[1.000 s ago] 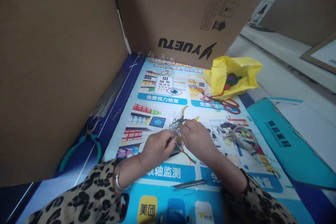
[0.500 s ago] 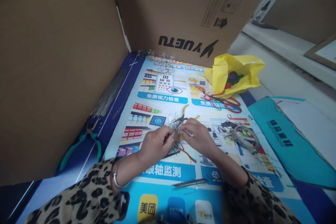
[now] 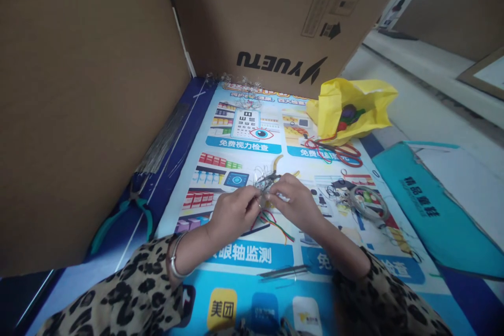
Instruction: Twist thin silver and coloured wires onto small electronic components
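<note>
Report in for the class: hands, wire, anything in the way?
Left hand, right hand: both pinching at the wire, tangled. Yellow pliers close beyond, possibly crowding. Coloured threads just nearer the person.

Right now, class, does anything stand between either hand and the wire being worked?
Nothing visible does: the left hand and right hand both pinch at the near edge of the wire tangle. The yellow-handled pliers lie close by, just beyond the right hand, but not across that pinch.
</note>
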Tool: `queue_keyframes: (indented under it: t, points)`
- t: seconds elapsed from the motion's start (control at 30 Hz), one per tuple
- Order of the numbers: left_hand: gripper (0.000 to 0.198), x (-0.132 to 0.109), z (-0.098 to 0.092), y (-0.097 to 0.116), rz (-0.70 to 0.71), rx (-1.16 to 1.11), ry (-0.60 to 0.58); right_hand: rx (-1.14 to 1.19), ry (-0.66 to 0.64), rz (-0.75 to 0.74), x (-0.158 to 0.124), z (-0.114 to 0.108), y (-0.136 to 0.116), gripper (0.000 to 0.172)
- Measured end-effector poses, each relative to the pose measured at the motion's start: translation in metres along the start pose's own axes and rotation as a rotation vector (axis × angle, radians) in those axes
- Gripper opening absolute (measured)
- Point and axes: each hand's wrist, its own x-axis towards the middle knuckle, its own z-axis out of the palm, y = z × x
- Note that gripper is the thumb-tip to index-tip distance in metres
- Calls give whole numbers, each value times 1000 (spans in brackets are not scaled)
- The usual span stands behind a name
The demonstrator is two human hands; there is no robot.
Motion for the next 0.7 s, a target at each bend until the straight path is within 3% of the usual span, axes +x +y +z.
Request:
queue_keyframes:
  t: [0.37, 0.53, 0.7]
  points:
    - [9, 3, -2, -1, -197, -114, -21, 871, -213, 252, 2, -4, 22, 12]
    - [9, 3, -1, -4, -219, -172, -33, 980, -289, 310, 3, -4, 29, 10]
    - [12, 3, -1, -6, -196, -188, -30, 835, -253, 227, 3, -4, 27, 10]
